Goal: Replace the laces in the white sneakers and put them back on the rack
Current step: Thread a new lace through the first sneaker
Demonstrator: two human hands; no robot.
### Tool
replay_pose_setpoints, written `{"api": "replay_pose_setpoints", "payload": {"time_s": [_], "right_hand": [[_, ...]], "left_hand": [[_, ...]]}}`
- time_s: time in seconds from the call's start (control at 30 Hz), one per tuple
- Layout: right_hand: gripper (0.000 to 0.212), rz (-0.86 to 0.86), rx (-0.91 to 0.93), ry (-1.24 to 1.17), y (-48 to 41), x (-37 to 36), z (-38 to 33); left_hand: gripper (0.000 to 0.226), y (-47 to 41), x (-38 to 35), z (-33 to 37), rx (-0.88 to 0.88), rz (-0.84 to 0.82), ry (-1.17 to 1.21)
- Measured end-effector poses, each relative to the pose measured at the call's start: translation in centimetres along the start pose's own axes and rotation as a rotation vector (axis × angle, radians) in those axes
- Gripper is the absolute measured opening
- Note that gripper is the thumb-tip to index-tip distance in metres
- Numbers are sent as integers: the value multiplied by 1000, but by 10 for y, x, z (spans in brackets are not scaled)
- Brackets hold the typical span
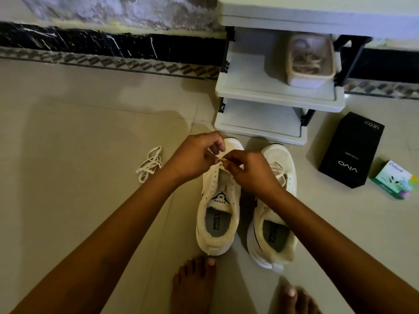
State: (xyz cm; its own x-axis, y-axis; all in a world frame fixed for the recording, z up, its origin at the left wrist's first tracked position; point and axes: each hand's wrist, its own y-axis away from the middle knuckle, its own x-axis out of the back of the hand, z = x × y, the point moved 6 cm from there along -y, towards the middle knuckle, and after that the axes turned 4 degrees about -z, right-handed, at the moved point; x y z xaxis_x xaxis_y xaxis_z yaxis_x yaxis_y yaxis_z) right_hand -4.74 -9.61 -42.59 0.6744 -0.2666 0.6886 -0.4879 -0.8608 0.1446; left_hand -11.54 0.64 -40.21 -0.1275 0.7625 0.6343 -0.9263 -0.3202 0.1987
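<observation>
Sneakers stand side by side on the tiled floor (90, 155), just in front of the rack (278, 96) that sits at 12 o'clock from them. The first sneaker (218, 200) runs lengthwise from heel at 6 o'clock to toe at 12, with the toe leaning a little toward 1 and its opening facing up. Most of its eyelets show bare. At the toe end of the eyelet rows a white lace (220, 163) crosses the tongue, and both hands meet there. The left hand (195, 157) comes in from 8 o'clock and the right hand (251, 171) from 4, each with its fingers (217, 145) curled and pinching that lace. The second sneaker (274, 211) lies just beside the first at 3 o'clock, on the same heel-to-toe line. It has lacing on it, and the right forearm crosses over its middle. Two bare feet (195, 286) rest at 6 o'clock, one touching the first sneaker's heel. A loose lace (150, 164) lies bunched on the floor at 9 o'clock, apart from the shoes. On the rack's upper visible shelf sits a pale container (310, 62) with tangled laces inside. At 3 o'clock, well apart, lies a black box (350, 150), with a small green box (395, 180) beside it.
</observation>
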Motion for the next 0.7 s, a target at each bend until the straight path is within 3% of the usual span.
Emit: {"api": "replay_pose_setpoints", "payload": {"time_s": [0.17,0.27,0.33,0.53,0.7], "right_hand": [[19,63,-88,-130,2,-1,12],[18,54,-128,-139,3,-10,17],[17,58,-153,-151,4,-16,18],[12,93,-188,-131,1,-23,21],[13,107,-187,-57,1,-29,21]], "left_hand": [[29,4,3,-13,120,115,-68],[50,11,-23,-37,349,-103,-29],[58,17,-40,-47,416,-162,77],[16,14,-38,-63,447,23,314],[25,17,-43,-75,452,24,421]]}}
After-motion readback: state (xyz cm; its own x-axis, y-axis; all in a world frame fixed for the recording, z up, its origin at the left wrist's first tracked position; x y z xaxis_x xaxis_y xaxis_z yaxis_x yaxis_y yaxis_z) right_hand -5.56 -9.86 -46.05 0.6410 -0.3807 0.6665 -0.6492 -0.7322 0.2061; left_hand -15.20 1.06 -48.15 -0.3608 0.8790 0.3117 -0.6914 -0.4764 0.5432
